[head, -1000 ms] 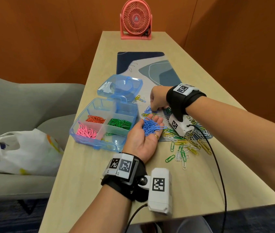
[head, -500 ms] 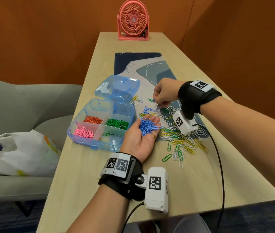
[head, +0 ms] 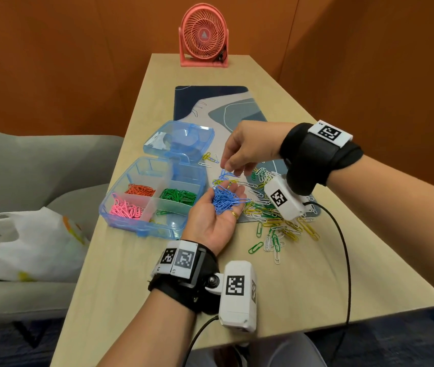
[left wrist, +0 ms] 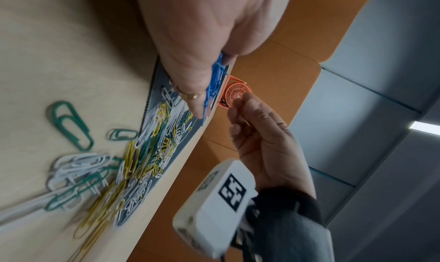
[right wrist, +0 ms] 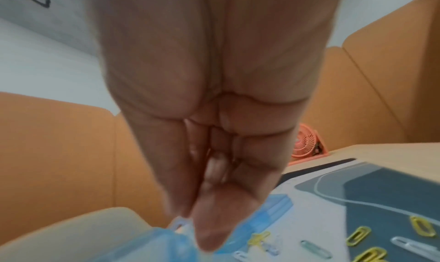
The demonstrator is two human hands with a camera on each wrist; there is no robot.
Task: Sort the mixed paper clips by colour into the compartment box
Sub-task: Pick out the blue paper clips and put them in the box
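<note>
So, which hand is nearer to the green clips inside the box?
Left. The left hand lies palm up just beside the green clips; the right hand hangs higher, further right.

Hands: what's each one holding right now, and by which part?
Left hand lies palm up, cradling a heap of blue clips on its fingers and upper palm. Right hand hovers just above, fingertips together; whether it pinches a clip cannot be told.
</note>
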